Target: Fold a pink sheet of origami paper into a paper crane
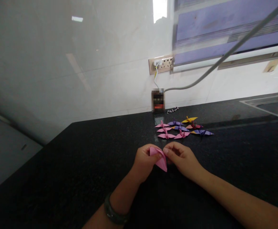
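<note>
My left hand [144, 160] and my right hand [183, 159] meet over a black countertop [81, 165], both pinched on one folded piece of pink paper [159, 159]. The paper is a pointed, partly folded shape held between the fingertips of both hands, just above the counter. A dark bangle [115, 213] sits on my left wrist. Behind the hands lie several finished paper cranes [183, 128] in pink, purple and yellow, flat on the counter.
A small blurred dark object [158, 100] stands against the white wall, wired to a wall socket [161, 64]. A grey cable [224, 57] runs up to the right. A window frame [229, 31] is at upper right, a sink edge [265, 103] at far right.
</note>
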The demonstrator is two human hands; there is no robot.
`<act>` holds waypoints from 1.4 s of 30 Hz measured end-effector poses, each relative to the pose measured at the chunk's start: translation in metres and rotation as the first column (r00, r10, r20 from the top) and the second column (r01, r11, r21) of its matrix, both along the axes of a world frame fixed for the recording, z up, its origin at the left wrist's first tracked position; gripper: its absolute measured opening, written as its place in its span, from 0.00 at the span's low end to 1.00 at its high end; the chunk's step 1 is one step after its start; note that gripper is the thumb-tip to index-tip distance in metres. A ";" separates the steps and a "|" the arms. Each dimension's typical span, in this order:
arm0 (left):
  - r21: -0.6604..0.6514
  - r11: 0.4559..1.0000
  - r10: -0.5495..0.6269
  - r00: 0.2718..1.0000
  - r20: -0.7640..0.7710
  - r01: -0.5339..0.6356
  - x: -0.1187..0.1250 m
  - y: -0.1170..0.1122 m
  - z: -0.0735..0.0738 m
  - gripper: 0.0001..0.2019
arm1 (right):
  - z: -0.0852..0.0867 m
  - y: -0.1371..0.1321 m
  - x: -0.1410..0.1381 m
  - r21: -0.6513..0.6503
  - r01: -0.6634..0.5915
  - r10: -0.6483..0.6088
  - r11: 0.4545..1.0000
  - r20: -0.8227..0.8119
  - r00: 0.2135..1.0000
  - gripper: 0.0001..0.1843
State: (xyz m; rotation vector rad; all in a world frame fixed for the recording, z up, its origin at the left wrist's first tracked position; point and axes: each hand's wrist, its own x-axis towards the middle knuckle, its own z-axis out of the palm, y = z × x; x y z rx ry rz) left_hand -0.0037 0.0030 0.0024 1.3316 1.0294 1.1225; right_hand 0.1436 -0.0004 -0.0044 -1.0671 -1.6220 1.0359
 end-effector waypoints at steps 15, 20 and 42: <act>-0.087 0.993 0.088 0.991 0.098 -0.080 -0.001 0.003 -0.008 0.11 | -0.005 0.001 -0.007 -0.289 -0.140 0.055 0.947 -0.282 0.958 0.10; -0.103 0.991 0.094 0.993 0.066 -0.087 -0.001 0.003 -0.009 0.14 | -0.005 0.002 -0.006 -0.299 -0.124 0.035 0.946 -0.287 0.957 0.12; 0.083 0.979 0.195 0.972 -0.135 -0.185 0.004 -0.003 -0.003 0.12 | -0.017 0.002 -0.012 -0.384 -0.073 -0.077 0.921 -0.360 0.930 0.10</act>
